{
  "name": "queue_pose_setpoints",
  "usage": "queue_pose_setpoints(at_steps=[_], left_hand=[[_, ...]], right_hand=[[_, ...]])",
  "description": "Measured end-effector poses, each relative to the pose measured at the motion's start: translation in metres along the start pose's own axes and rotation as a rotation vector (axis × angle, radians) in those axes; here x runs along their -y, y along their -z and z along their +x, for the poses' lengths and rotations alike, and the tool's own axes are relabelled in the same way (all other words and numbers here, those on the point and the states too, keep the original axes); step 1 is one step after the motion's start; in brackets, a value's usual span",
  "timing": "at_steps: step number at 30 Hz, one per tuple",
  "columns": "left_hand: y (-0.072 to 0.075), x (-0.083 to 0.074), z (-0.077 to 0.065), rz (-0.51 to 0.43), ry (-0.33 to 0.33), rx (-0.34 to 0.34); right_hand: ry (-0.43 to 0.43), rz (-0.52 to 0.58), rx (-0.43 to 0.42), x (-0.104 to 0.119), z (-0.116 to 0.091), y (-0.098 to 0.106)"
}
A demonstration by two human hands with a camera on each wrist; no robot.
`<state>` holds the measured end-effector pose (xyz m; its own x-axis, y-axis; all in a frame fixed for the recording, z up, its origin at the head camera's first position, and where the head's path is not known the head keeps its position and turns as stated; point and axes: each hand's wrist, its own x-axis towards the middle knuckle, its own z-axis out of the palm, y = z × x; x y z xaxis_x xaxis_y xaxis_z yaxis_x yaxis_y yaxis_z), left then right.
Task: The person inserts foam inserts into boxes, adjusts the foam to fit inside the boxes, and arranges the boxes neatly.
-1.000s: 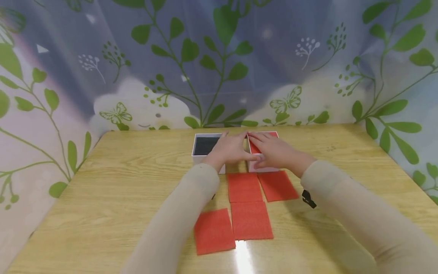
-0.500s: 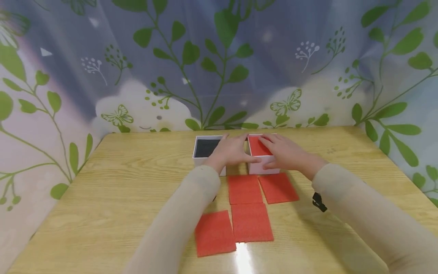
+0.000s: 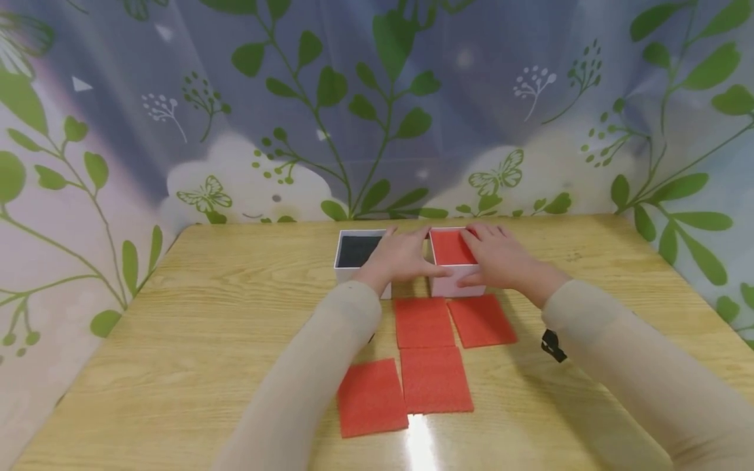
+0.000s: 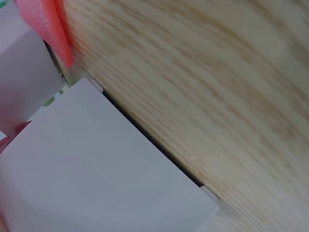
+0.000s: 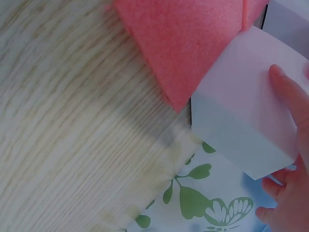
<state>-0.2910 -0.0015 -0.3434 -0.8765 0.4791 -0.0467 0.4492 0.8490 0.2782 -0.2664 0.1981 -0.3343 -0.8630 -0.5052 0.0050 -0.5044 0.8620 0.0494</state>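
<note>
A plant-printed curtain (image 3: 377, 111) fills the background, bluish in the middle with green leaves and butterflies, meeting the twelve o'clock edge of a wood-grained desk (image 3: 224, 314). Two pale sleeves (image 3: 636, 366) reach in from five and seven o'clock. Near the far edge stand two white square boxes: the red-filled box (image 3: 456, 284) and, at its nine o'clock, the dark-filled box (image 3: 344, 276), whose dark inside may be contents or lining; I cannot tell which. The left hand (image 3: 393, 258) lies over the dark-filled box's three o'clock side, its grip spread, thumb pointing to three o'clock across the red-filled box's near corner. The right hand (image 3: 501, 261) is at the red-filled box's three o'clock side, its grip spread too, thumb laid along the near wall. From the red-filled box, one red felt square (image 3: 424, 322) lies at seven o'clock and a second square (image 3: 482, 320) at five; a third square (image 3: 436, 379) lies farther out, near six, with a fourth square (image 3: 372, 398) at its eight o'clock.
</note>
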Motion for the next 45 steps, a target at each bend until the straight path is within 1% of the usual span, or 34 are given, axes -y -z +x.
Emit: queue_pose_setpoints(at_steps=[4,7,10,14,19,25,30,34,40,45], left_hand=[[0.0,-0.001,0.0,0.006,0.007,0.014],[0.0,-0.001,0.001,0.016,0.007,0.002],[-0.001,-0.001,0.001,0.022,0.001,-0.006],[-0.002,-0.001,0.0,0.018,-0.004,0.002],[0.0,0.0,-0.002,0.028,0.012,-0.02],[0.001,-0.001,-0.003,0.026,0.012,-0.003],[0.002,-0.002,-0.002,0.03,0.021,-0.006],[0.002,-0.002,-0.001,0.033,0.026,-0.002],[-0.001,-0.002,0.0,0.019,0.019,-0.005],[-0.002,-0.001,0.0,0.013,0.022,-0.001]], right_hand=[[-0.033,0.005,0.017,0.0,-0.002,0.001],[-0.043,0.009,0.016,0.0,-0.004,0.002],[-0.034,0.007,0.011,-0.001,-0.006,0.001],[-0.039,0.01,0.012,-0.002,-0.009,0.0],[-0.035,-0.029,0.019,-0.001,-0.011,0.0],[-0.009,-0.037,0.019,0.003,-0.017,0.003],[0.013,-0.031,-0.015,0.004,-0.028,0.011],[0.052,-0.025,-0.047,0.003,-0.035,0.017],[0.133,-0.031,-0.154,0.0,-0.043,0.019],[0.166,-0.04,-0.204,-0.001,-0.043,0.017]])
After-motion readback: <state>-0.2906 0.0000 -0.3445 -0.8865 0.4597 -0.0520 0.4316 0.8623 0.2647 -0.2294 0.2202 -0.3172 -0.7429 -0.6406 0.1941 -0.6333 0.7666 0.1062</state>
